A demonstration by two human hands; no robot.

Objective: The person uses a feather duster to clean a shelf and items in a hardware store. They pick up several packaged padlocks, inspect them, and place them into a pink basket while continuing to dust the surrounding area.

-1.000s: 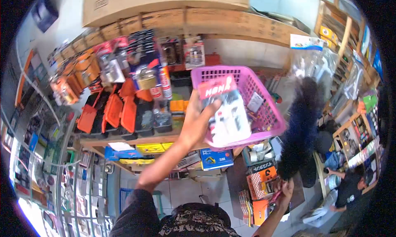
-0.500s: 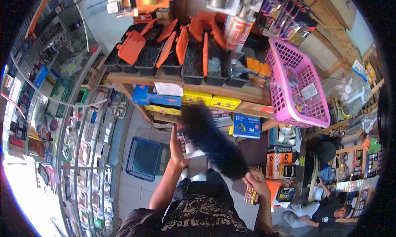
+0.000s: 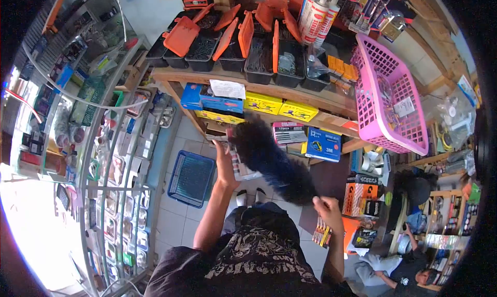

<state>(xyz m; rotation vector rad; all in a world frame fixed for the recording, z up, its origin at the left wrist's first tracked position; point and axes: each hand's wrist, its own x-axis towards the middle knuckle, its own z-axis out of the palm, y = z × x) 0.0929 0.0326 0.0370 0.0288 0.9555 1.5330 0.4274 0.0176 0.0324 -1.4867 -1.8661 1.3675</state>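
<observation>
Black duster (image 3: 277,165), blue 3M box (image 3: 322,145)

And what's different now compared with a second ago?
The left hand has brought the packet down from in front of the pink basket and away to its left. The right hand has swung the duster leftward, across the packet. Nothing was let go; the basket stayed on the shelf.
</observation>
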